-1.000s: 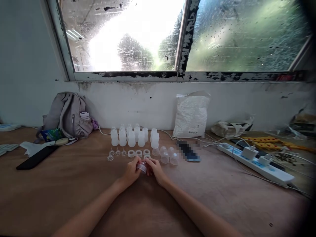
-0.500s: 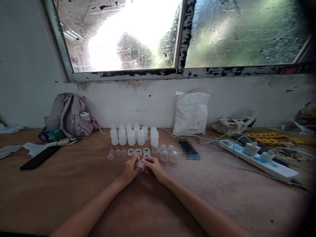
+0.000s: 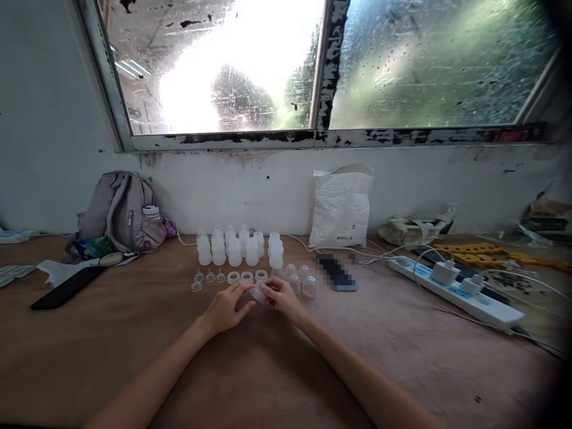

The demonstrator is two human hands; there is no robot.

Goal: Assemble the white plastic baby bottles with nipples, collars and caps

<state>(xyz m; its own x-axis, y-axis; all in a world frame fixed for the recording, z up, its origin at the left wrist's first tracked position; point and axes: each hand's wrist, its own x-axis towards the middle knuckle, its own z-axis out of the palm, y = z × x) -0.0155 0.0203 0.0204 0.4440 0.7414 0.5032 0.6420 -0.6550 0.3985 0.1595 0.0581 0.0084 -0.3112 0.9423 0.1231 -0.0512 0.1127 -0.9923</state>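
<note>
My right hand [image 3: 280,296] pinches a small clear plastic bottle part [image 3: 258,294] between thumb and fingers, just above the table; its exact kind is hard to make out. My left hand [image 3: 226,307] is beside it, thumb spread away and fingertips at the part's left edge. Just beyond the hands lie white bottle collar rings [image 3: 246,277] in a row. Clear bottle nipples [image 3: 210,276] rest to their left. Clear dome caps [image 3: 308,287] stand to the right of my right hand. Behind are rows of frosted baby bottles [image 3: 235,253], the back ones topped with nipples.
A white power strip [image 3: 465,295] with chargers and cables lies on the right, near a blurred phone-like object [image 3: 337,273]. A white plastic package [image 3: 340,208] leans on the wall. On the left are a grey backpack [image 3: 118,214] and a black flat case [image 3: 67,289].
My left hand has loosened its grip on the clear part and spread its thumb, shifting slightly left. My right hand keeps holding the part, now tilted differently. The view has shifted slightly.
</note>
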